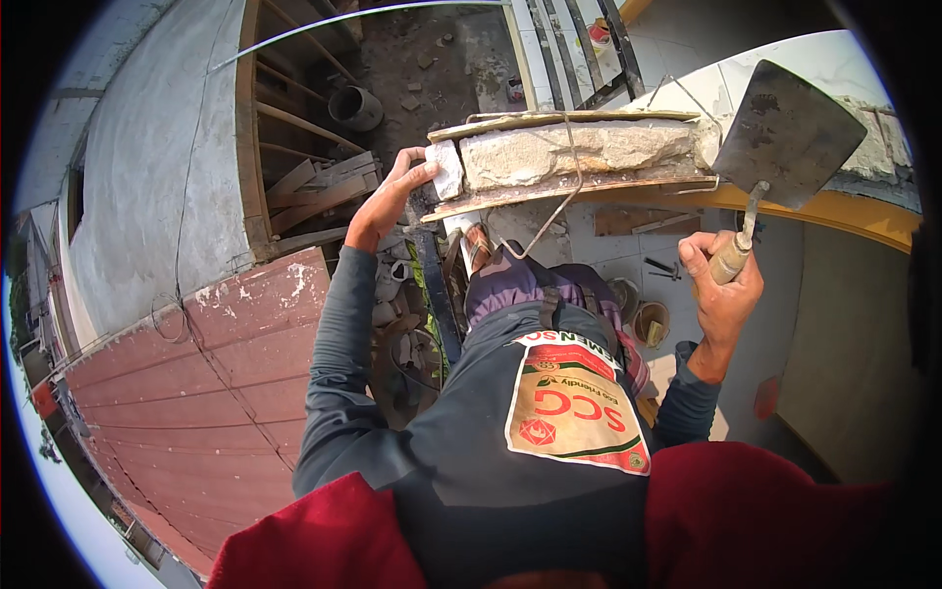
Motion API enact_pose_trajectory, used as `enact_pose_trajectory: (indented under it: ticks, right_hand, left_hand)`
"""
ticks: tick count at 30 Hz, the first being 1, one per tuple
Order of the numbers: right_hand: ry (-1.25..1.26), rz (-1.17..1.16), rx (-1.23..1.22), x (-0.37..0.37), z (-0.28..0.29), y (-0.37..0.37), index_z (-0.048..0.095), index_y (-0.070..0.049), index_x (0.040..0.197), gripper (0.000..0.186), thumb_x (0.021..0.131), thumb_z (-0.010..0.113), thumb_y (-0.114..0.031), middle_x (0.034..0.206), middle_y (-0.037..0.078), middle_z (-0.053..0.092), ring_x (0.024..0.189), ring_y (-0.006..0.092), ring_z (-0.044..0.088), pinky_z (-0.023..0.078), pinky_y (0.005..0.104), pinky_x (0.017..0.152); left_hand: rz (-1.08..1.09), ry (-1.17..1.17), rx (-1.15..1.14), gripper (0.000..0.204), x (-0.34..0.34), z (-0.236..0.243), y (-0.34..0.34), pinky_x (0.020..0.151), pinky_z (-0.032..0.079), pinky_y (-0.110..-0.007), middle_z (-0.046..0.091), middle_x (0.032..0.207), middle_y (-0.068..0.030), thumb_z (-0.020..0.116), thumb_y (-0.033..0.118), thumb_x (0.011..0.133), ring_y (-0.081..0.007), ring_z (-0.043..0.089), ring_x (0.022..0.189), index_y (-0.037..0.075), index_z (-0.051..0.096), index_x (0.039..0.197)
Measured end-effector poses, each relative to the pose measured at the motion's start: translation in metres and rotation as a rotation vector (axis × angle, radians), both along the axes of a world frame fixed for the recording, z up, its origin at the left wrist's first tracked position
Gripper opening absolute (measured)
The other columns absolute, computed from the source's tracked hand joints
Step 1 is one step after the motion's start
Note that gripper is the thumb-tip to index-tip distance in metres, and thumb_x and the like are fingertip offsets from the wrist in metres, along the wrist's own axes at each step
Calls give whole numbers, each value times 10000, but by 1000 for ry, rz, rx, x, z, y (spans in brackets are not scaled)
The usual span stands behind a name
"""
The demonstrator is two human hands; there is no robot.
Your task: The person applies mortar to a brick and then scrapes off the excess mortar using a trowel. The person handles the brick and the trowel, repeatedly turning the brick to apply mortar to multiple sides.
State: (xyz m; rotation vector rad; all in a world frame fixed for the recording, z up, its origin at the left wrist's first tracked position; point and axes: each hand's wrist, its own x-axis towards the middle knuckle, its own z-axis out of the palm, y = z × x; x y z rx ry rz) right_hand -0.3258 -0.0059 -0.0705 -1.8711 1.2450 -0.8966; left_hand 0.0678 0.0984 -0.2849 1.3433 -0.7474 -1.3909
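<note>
My left hand (pixel 385 204) grips a small white block (pixel 445 170) at the left end of a narrow wall top, thumb and fingers against its outer side. Rough, pale mortar (pixel 579 154) lies along the wall top to the right of the block. A wooden board (pixel 569 194) runs along the near side and another board (pixel 589 118) along the far side. Bent wire clamps (pixel 577 162) straddle the boards. In my right hand (pixel 724 299) is a trowel (pixel 790 135), held by its wooden handle with the grey blade raised above the wall's right part.
Below on the far side are a bucket (pixel 355 108) and loose planks (pixel 319 191). A red-brown roof (pixel 186 363) and a grey wall (pixel 186 128) stand at left. Dark metal bars (pixel 579 49) lie beyond the wall. Another bucket (pixel 651 322) sits on the floor near my body.
</note>
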Motion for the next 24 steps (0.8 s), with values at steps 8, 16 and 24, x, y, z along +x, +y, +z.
enact_pose_trajectory:
  ticks: [8,16,24]
  right_hand:
    - [77,-130,29,-47,-27,17,612,-21,853,223,840,831,-60,786,16,653,687,78,520,444,247,640]
    - [190,-226,76,-64,-34,21,562,-29,861,262,844,823,-52,799,44,664,678,82,519,452,258,621]
    - [145,-316,132,-70,-26,28,505,-46,900,308,854,809,-38,813,69,660,646,84,538,442,222,558]
  left_hand:
    - [11,-75,85,813,-1,7,4,1174,246,-397,500,1343,-169,663,606,889,-275,438,1340,10,423,1388]
    - [24,-71,93,763,-1,15,7,1154,283,-401,529,1300,-173,663,593,902,-274,481,1299,-1,450,1331]
    - [-1,-33,97,882,-4,23,2,1124,363,-464,545,1327,-350,704,570,880,-381,518,1305,-25,319,1406]
